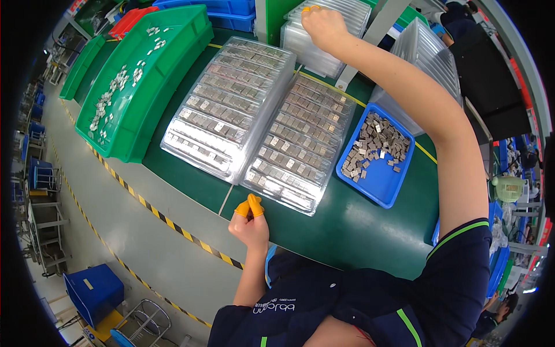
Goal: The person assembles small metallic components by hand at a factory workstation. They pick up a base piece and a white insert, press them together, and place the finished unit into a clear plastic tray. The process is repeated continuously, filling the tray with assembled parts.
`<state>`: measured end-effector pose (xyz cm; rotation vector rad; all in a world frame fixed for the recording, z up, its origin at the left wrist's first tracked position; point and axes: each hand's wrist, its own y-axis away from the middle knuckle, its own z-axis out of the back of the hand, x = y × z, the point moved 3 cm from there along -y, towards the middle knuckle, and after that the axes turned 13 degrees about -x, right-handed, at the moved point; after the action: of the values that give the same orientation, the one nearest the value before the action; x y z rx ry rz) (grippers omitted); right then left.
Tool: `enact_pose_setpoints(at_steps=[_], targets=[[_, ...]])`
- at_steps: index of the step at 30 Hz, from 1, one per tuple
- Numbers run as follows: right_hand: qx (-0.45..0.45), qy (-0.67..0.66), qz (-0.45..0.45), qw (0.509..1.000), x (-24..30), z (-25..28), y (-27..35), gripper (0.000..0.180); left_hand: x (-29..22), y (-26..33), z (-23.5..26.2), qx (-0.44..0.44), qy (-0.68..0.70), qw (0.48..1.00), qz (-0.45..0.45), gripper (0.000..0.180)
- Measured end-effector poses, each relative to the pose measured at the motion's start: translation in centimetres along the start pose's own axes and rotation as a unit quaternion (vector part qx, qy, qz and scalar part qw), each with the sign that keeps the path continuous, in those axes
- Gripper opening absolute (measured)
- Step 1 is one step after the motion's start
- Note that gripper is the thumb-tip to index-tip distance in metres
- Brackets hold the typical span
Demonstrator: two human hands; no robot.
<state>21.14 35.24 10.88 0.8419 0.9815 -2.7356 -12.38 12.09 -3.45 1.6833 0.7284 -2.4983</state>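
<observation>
My left hand (250, 225) is near the front edge of the green table, orange finger covers on its pinched thumb and fingertips. Whatever they hold, if anything, is too small to tell. At the far side, my right hand (324, 28) is closed over a stack of clear plastic trays (315, 55); its orange-covered fingertips are partly hidden. Between my hands lies a clear tray (298, 136) with rows of small grey metal pieces. To its left stands a taller stack of filled clear trays (228, 104).
A blue tray (378, 188) of loose metal pieces sits right of the filled trays. At left stands a long green bin (139, 130) with scattered small pieces. More clear trays (425, 69) are stacked at the far right, beside a metal post (381, 29).
</observation>
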Motion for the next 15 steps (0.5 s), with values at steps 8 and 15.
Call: enact_pose_setpoints(at_steps=[8, 15], targets=[[-0.012, -0.033, -0.007, 0.999, 0.8, -0.3, 1.2, 0.014, -0.1, 0.0, 0.0, -0.017, 0.017, 1.000, 0.008, 0.012], [-0.060, -0.003, 0.045, 0.997, 0.4, -0.3, 1.2, 0.012, 0.0, 0.0, 0.0, -0.006, 0.019, 1.000, 0.005, 0.013]])
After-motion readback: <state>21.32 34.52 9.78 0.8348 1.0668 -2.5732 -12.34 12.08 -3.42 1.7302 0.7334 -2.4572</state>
